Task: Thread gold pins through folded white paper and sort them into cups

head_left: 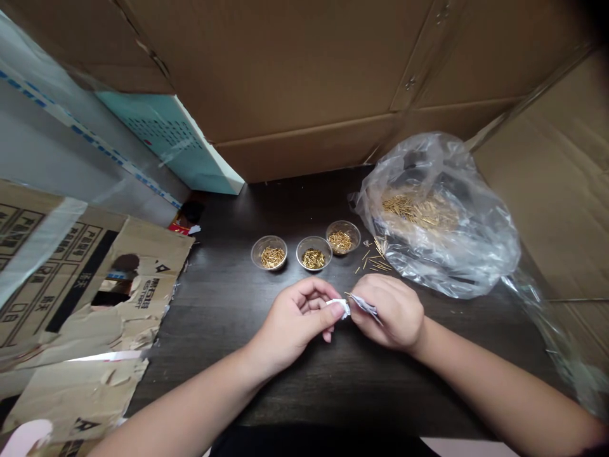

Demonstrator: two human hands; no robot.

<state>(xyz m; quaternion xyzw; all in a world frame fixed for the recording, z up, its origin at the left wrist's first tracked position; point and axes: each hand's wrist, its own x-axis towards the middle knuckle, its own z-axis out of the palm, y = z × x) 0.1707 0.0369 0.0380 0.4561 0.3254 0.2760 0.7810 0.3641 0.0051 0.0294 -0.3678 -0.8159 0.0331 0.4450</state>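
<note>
My left hand (295, 320) pinches a small piece of white paper or tissue (343, 308) between thumb and forefinger. Right beside it, my right hand (392, 311) is closed, with a crumpled grey-white scrap (365, 305) sticking out of its grip. A thin gold-coloured pin (349, 294) shows at that scrap's upper end; the rest of what the fingers hold is hidden. Beyond the hands stand three clear plastic cups, the left one (255, 246), the middle one (300, 249) and the rear one (356, 236), each containing small gold-coloured metal pins.
Loose gold pins (379, 263) lie beside a large clear plastic bag (457, 254) with more pins inside, at the right. Cardboard walls (304, 70) enclose the dark table (219, 304) behind and at the right. Torn printed cardboard (137, 247) edges the left side.
</note>
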